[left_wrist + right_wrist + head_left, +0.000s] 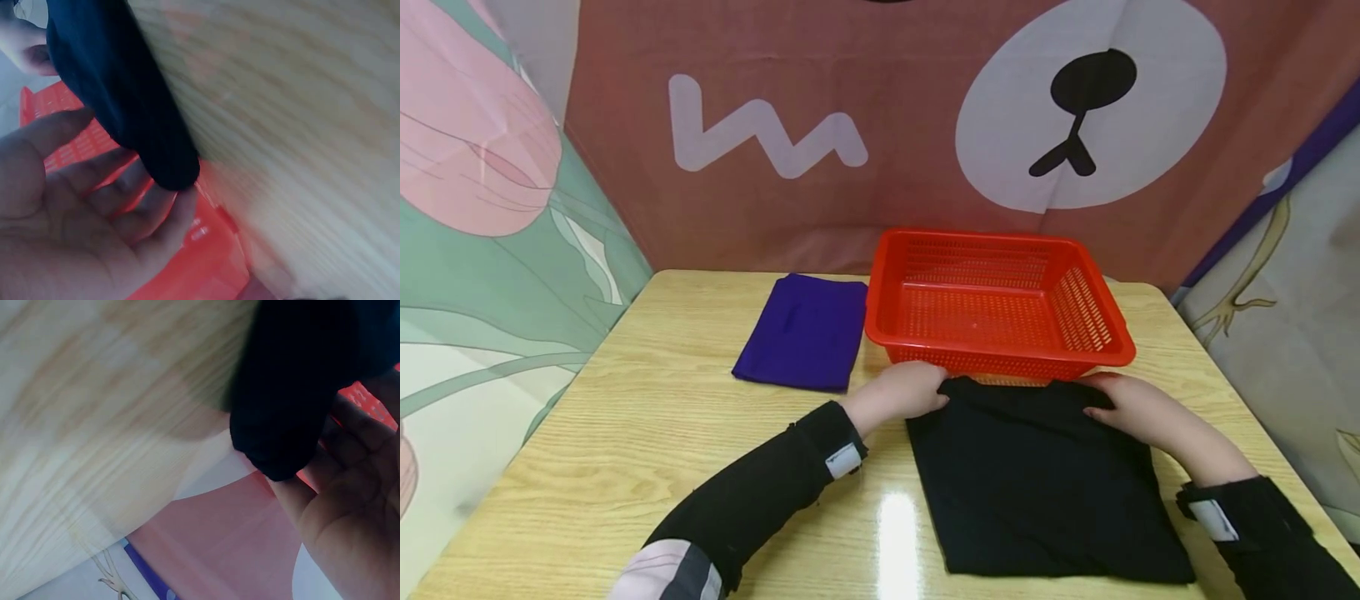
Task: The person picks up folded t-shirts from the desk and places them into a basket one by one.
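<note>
A black cloth (1037, 483), perhaps a folded garment, lies on the table in front of the red basket. Its far edge is bunched and slightly raised between both hands. At the far left corner my left hand (906, 392) holds that edge, and in the left wrist view its fingers (150, 219) reach under the cloth with the thumb at its side. Opposite it, my right hand (1131, 404) holds the far right corner. In the right wrist view, fingers (340, 465) lie behind the dark fabric (287, 394); the thumb is mostly cut off.
The red plastic basket (1000, 347) with perforated walls stands just beyond the black cloth, nothing visible inside. Left of it lies a folded purple cloth (805, 333). Wooden table (647, 433) extends to the left, and a printed brown curtain (775, 208) hangs behind.
</note>
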A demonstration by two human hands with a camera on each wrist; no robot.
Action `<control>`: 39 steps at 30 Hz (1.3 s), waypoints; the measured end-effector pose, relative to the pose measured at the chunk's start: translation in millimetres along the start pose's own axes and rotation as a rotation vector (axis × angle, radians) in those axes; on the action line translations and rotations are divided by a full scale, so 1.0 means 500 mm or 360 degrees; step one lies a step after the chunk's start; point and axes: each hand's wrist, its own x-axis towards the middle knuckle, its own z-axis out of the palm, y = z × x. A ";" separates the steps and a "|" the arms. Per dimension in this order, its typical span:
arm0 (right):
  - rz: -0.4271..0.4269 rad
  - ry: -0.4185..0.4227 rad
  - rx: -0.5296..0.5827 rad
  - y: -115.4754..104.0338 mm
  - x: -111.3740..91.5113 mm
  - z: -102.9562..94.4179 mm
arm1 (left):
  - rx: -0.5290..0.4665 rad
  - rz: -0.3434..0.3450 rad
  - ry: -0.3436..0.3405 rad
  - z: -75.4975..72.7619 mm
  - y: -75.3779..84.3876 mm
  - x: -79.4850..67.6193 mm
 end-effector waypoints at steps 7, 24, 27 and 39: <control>-0.0044 0.0073 -0.0049 -0.008 0.007 -0.003 | -0.0051 -0.0040 0.0042 0.006 0.019 0.012; 0.0215 0.0116 0.0135 -0.031 0.013 -0.006 | 0.0153 -0.0003 0.0188 0.012 0.030 0.015; 0.0255 0.0120 0.0149 -0.036 0.013 -0.007 | 0.0197 -0.0010 0.0223 0.014 0.033 0.012; 0.0183 0.0211 -0.0048 -0.044 -0.004 -0.015 | 0.0124 0.0001 0.0328 0.017 0.042 -0.002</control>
